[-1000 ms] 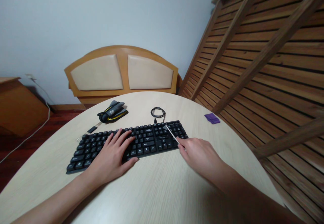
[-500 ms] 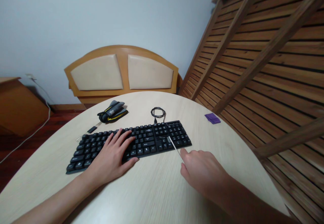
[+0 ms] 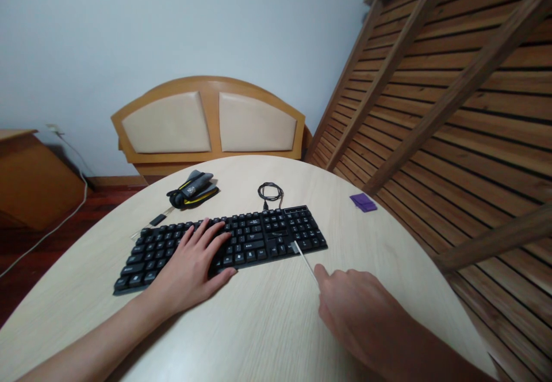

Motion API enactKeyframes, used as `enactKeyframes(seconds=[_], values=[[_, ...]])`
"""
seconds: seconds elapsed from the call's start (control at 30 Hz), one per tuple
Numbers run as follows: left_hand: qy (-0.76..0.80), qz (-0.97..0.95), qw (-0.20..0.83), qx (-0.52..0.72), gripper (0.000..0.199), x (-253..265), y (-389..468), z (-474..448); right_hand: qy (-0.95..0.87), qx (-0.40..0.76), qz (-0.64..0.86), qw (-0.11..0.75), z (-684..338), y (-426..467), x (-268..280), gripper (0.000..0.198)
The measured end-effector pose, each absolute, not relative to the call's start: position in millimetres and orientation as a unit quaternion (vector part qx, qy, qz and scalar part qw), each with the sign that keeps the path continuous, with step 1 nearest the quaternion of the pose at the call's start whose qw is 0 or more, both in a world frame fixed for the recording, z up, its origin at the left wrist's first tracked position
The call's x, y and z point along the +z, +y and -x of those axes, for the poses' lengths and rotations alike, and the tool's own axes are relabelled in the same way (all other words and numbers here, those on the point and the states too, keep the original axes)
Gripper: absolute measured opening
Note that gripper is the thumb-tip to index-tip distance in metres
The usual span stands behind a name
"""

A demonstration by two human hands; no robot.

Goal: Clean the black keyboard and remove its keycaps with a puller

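Note:
A black keyboard lies at a slant on the pale round table. My left hand rests on its left half with fingers spread over the keys and the thumb beyond the near edge. My right hand is closed around a thin, white-handled brush, to the right of the keyboard's near edge. The brush's small grey tip is at the bottom row of keys, near the number pad. Whether the tip presses on the keys I cannot tell.
Behind the keyboard lies its coiled black cable. A grey, black and yellow folded bundle and a small black-ended tool lie at back left. Purple cloth pieces sit at right. Wooden slats lean beside the table.
My right hand has drawn back toward me and slightly right, bringing the brush tip from the arrow-key area to the keyboard's near edge. My left hand stays on the keys.

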State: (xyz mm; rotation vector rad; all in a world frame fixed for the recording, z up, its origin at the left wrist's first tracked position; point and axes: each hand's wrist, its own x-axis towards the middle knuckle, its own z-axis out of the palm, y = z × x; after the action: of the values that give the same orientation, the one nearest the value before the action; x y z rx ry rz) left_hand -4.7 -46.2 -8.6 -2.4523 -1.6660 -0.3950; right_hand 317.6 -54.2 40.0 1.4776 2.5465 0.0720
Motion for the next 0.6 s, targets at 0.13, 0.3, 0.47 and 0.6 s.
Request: enactKeyframes(seconds=[0.13,0.3,0.47,0.6], values=[[-0.555,0.818,0.079,-0.129,0.061,-8.4,-46.5,4.4,0.851,0.026,-0.510,0.124,-310.5,-52.4,46.0,0.035],[-0.554,0.818,0.074,-0.135,0.061,-8.6,-46.6,4.8,0.816,0.015,-0.556,0.159,-296.4,-43.0,59.8,0.027],[-0.552,0.820,0.071,-0.134,0.061,-10.0,-46.4,5.6,0.815,0.013,-0.575,0.063,-291.3,-29.4,56.8,0.028],[-0.556,0.818,0.074,-0.129,0.062,-10.4,-46.8,4.8,0.829,0.063,-0.555,-0.042,-292.1,-14.9,37.4,0.032]])
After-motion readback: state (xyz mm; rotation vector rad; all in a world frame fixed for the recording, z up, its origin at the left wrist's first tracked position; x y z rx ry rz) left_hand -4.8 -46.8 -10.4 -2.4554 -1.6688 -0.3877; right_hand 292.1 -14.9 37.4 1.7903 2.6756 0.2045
